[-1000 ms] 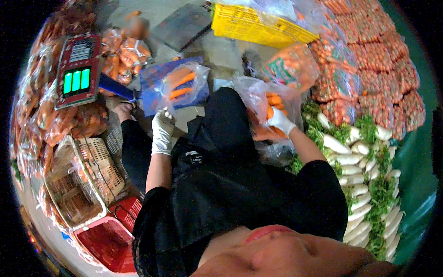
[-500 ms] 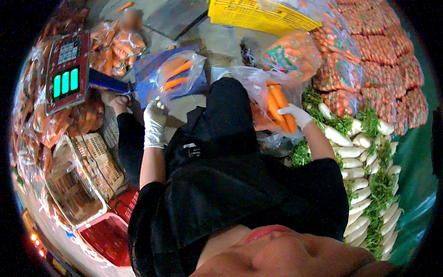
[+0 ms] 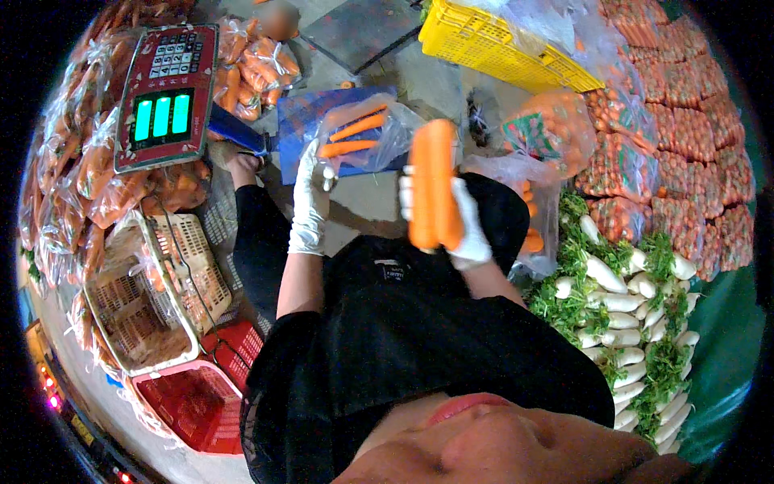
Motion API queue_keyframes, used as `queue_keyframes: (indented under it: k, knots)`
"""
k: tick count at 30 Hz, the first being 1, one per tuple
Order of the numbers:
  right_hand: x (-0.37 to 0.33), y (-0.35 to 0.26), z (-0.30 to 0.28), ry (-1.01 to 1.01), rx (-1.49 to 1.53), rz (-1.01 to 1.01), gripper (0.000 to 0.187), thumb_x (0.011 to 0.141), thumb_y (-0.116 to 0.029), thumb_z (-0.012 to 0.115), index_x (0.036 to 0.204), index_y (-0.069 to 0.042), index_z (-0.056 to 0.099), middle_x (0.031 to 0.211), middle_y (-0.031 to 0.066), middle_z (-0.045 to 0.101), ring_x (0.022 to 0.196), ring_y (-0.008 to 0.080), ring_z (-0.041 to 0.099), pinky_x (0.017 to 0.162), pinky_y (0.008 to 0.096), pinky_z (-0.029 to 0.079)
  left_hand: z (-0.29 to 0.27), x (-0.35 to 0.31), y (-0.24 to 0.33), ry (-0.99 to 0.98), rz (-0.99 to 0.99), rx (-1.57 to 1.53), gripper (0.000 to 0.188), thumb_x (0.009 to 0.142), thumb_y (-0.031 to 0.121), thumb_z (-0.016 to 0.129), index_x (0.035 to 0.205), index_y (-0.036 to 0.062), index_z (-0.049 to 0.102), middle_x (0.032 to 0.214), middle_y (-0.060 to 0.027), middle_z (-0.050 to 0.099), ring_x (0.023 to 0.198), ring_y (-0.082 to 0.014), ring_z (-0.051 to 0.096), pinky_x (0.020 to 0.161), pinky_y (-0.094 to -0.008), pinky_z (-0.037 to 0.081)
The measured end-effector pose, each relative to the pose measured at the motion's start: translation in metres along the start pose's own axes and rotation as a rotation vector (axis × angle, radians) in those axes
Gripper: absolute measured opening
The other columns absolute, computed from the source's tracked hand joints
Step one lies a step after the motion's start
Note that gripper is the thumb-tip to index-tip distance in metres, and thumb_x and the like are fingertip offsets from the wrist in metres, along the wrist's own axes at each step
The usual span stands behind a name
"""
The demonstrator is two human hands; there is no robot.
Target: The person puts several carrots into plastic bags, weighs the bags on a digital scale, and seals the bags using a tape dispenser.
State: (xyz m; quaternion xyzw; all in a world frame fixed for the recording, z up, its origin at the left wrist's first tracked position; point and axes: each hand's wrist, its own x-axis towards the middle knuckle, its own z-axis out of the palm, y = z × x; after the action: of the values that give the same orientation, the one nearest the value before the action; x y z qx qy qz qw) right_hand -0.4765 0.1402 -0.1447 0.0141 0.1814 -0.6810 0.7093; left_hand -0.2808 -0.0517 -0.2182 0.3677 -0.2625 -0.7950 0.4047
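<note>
While my white-gloved right hand is wrapped round a cluster of thick, smooth orange carrots, at least two, my white-gloved left hand is at the near-left edge of a thin, clear plastic bag; whether its fingers pinch the film, I cannot tell. Handling, by judgement: thick carrots stiff, fairly heavy together, liable to slide against one another, may snap if dropped; best hold is round mid-length. Film light, limp, slippery; best taken by the rim. Positions: thick carrots upright in my right hand, right of the bag, well apart from my left. Bag, with several slender orange carrots inside, lies on a flat blue platform ahead of my hands. Farther left: red-framed scale display, lit green.
</note>
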Motion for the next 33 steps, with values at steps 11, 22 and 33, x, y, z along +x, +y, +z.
queue_keyframes:
  k: [11,22,33]
  knots:
    - [0.251,0.067,-0.115,0.550,-0.064,-0.106,0.060,0.085,-0.045,0.073,0.130,-0.012,0.051,0.119,0.0082,0.061,0.109,0.0226,0.059,0.095,0.0436,0.050,0.010,0.004,0.030,-0.057,-0.104,0.165,0.058,0.097,0.041,0.054,0.149,0.0198,0.038,0.111,0.0049,0.056,0.074,-0.0061,0.049,0.060,-0.0207,0.041]
    - [-0.038,-0.083,0.019,0.031,-1.686,-0.556,0.021,0.089,-0.010,0.065,0.108,-0.002,0.068,0.104,0.0078,0.069,0.098,0.0162,0.066,0.090,0.0305,0.051,0.007,0.030,0.028,0.032,-0.082,0.087,0.047,0.099,0.033,0.049,0.143,0.0189,0.046,0.075,0.0023,0.054,0.058,-0.0097,0.043,0.062,-0.0261,0.042]
    - [-0.191,-0.181,-0.201,0.530,-2.560,0.450,0.057,0.071,-0.033,0.077,0.115,-0.001,0.059,0.114,0.0191,0.062,0.106,0.0369,0.060,0.091,0.0437,0.049,0.017,0.022,0.010,0.150,-0.037,0.121,0.045,0.096,0.036,0.057,0.137,0.0192,0.054,0.083,0.0024,0.057,0.062,-0.0094,0.045,0.066,-0.0275,0.043]
